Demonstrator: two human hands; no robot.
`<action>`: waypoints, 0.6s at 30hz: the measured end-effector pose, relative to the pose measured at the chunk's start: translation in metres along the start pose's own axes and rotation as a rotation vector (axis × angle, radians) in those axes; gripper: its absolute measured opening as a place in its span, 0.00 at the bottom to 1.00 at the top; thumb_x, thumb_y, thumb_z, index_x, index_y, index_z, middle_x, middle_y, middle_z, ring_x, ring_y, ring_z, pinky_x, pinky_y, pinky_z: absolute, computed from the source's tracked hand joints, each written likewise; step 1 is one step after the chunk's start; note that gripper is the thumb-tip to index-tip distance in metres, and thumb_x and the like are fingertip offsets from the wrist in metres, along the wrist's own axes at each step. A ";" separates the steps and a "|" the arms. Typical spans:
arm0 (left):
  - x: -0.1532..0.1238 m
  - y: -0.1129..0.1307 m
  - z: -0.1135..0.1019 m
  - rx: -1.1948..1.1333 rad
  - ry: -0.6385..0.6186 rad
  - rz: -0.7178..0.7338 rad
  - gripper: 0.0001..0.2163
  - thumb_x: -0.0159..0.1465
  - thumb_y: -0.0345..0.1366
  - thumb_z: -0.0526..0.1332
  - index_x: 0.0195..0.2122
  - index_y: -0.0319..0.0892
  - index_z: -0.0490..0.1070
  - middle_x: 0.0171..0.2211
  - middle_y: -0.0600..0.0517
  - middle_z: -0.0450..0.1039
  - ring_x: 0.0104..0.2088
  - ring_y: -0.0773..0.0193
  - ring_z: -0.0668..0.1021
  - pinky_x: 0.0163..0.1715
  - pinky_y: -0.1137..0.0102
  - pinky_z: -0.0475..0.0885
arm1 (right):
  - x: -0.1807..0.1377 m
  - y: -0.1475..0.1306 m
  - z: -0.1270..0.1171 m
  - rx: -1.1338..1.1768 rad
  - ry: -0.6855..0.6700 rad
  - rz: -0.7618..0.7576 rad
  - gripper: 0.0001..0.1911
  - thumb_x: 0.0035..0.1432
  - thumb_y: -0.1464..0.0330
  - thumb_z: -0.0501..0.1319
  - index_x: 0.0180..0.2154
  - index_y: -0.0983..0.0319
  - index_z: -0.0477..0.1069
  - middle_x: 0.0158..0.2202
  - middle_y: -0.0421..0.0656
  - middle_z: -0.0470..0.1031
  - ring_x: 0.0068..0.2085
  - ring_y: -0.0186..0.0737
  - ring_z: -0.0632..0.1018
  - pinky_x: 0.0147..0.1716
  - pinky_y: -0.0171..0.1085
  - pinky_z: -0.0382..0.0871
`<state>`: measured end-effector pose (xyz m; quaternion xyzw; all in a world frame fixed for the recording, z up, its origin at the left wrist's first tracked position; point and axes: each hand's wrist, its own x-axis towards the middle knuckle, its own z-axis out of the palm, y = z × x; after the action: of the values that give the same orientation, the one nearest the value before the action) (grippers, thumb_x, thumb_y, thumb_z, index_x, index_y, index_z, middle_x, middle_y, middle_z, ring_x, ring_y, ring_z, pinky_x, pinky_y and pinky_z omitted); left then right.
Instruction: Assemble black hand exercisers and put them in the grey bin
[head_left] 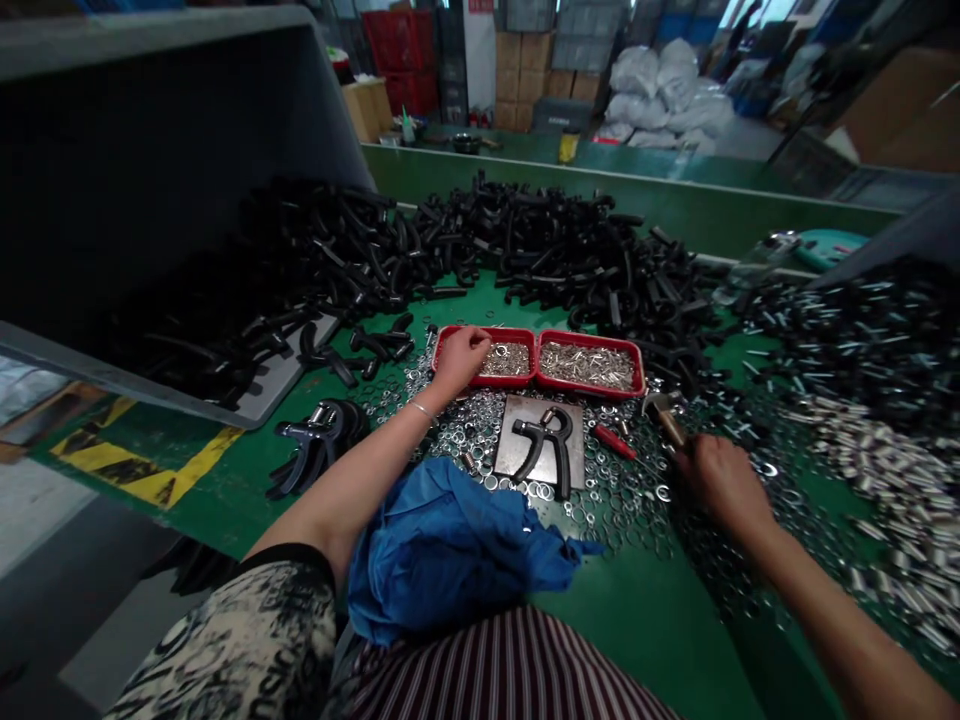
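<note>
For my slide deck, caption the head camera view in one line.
Left hand in a red tray, right hand holding a hammer, black grip trainer on a metal plate between.

Patterned sleeve (247,640), striped garment (510,670) (thin bangle (422,409))

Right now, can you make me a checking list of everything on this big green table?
Surface: green table top, strewn with small silver rings.
Job's things: black plastic hand-grip exerciser on a grey metal plate; two red plastic trays of small metal pieces.
Clutter: heap of black curved plastic handles; blue cloth; silver metal tubes.
Hands: left hand in the left tray; right hand shut on a metal-headed hammer.
Cables: nothing seen.
Surroundings: brown cardboard boxes, white sacks.
</note>
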<state>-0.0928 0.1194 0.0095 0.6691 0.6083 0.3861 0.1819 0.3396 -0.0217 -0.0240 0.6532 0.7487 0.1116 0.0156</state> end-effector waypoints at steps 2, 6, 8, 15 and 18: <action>-0.009 0.002 -0.012 -0.126 0.040 -0.026 0.07 0.64 0.34 0.58 0.36 0.38 0.75 0.35 0.49 0.78 0.37 0.63 0.78 0.41 0.69 0.72 | 0.008 0.008 -0.007 0.110 0.008 0.031 0.13 0.63 0.63 0.54 0.37 0.66 0.71 0.33 0.56 0.73 0.35 0.53 0.74 0.35 0.47 0.67; -0.045 0.000 -0.028 -0.263 -0.078 -0.029 0.09 0.61 0.39 0.62 0.36 0.40 0.76 0.33 0.51 0.78 0.34 0.64 0.77 0.37 0.70 0.71 | 0.008 0.014 -0.037 0.507 -0.121 0.273 0.14 0.65 0.59 0.52 0.38 0.60 0.70 0.27 0.51 0.74 0.26 0.47 0.74 0.28 0.45 0.65; -0.062 0.001 -0.026 -0.346 -0.152 -0.086 0.10 0.59 0.40 0.64 0.37 0.40 0.76 0.32 0.51 0.78 0.32 0.64 0.77 0.35 0.70 0.71 | -0.001 0.000 -0.053 0.716 -0.166 0.351 0.17 0.66 0.53 0.51 0.43 0.58 0.69 0.28 0.51 0.76 0.25 0.46 0.74 0.25 0.44 0.65; -0.077 0.019 0.001 -0.412 -0.271 -0.044 0.07 0.61 0.37 0.63 0.36 0.40 0.76 0.33 0.51 0.78 0.32 0.66 0.76 0.35 0.69 0.71 | -0.022 -0.096 -0.076 0.874 -0.195 -0.048 0.18 0.67 0.53 0.51 0.50 0.56 0.67 0.34 0.45 0.79 0.32 0.47 0.79 0.31 0.41 0.70; -0.077 0.023 0.008 -0.374 -0.295 -0.025 0.07 0.61 0.36 0.63 0.38 0.41 0.76 0.33 0.51 0.78 0.31 0.66 0.76 0.34 0.69 0.71 | -0.016 -0.115 -0.072 0.793 -0.121 -0.045 0.17 0.68 0.54 0.48 0.45 0.57 0.67 0.31 0.46 0.77 0.29 0.47 0.79 0.27 0.40 0.67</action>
<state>-0.0687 0.0435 -0.0020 0.6654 0.5014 0.3880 0.3942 0.2180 -0.0618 0.0223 0.5972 0.7456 -0.2254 -0.1912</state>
